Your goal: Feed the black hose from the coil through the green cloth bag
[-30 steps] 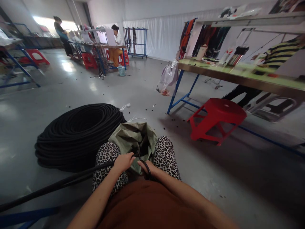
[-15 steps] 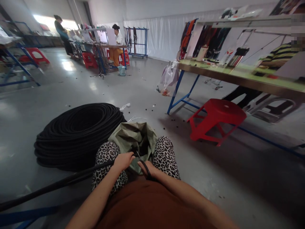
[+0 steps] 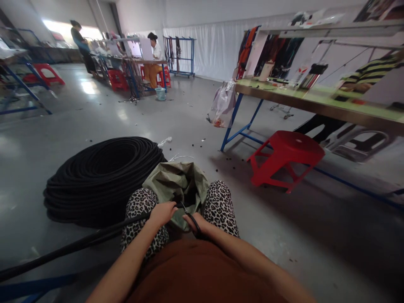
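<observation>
My left hand (image 3: 163,213) is closed around a thick black cord (image 3: 78,245), which runs off to the lower left. The cord's end pokes out past my fingers over an olive-green sack (image 3: 158,179) that stands with its mouth gaping between my knees. Scissors with black handles (image 3: 195,225) are gripped in my right hand (image 3: 197,221), their blades at the cord just beyond my left fingers. Whether the blades are parted is too small to tell. Dark contents show inside the sack, but I cannot make them out.
A big coil of black cord (image 3: 104,176) lies on the floor to the left. At the right stand a red stool (image 3: 285,153) and a green-topped table (image 3: 318,94), with a person in a striped shirt behind it. Small black bits dot the floor. Two people work at a far table.
The cord's end reaches slightly further past my left fingers to the scissors. Otherwise my hands keep nearly the same place, and the view has shifted a little.
</observation>
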Motion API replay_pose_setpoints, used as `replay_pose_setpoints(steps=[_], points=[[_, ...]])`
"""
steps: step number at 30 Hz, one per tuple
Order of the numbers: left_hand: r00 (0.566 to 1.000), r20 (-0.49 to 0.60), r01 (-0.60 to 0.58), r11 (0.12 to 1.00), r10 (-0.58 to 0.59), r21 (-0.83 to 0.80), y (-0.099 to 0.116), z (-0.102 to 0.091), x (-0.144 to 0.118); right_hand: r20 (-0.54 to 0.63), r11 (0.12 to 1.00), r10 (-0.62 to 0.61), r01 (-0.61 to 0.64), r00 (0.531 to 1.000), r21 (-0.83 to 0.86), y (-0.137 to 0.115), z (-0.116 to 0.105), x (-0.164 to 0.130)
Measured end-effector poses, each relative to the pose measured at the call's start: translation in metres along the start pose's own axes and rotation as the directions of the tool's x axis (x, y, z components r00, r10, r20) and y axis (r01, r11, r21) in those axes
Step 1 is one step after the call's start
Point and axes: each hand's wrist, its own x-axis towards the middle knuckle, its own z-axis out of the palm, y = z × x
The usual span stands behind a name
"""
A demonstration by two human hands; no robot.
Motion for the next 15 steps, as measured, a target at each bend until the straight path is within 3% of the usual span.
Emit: replay_pose_setpoints(steps=[3, 6, 9, 15], points=[[1.000, -0.015, -0.017, 1.000, 0.017, -0.024, 0.000, 0.000, -0.001, -0.056, 0.997, 0.078, -0.077, 0.995, 0.025, -0.006, -0.001, -0.003], [1.000, -0.027, 0.010, 0.999, -0.011, -0.052, 0.002, -0.001, -0.004, -0.059, 0.980, 0.129, -0.119, 0.990, 0.157, -0.011, -0.004, -0.007], [0.998, -0.034, 0.055, 0.996, -0.057, -0.069, 0.004, -0.006, -0.007, 0.003, 0.936, 0.187, -0.179, 0.982, 0.304, -0.012, -0.005, -0.009], [0.988, -0.155, 0.023, 1.000, -0.022, 0.004, 0.003, -0.010, -0.012, 0.138, 0.862, 0.211, -0.250, 0.968, 0.442, -0.008, -0.003, -0.006]])
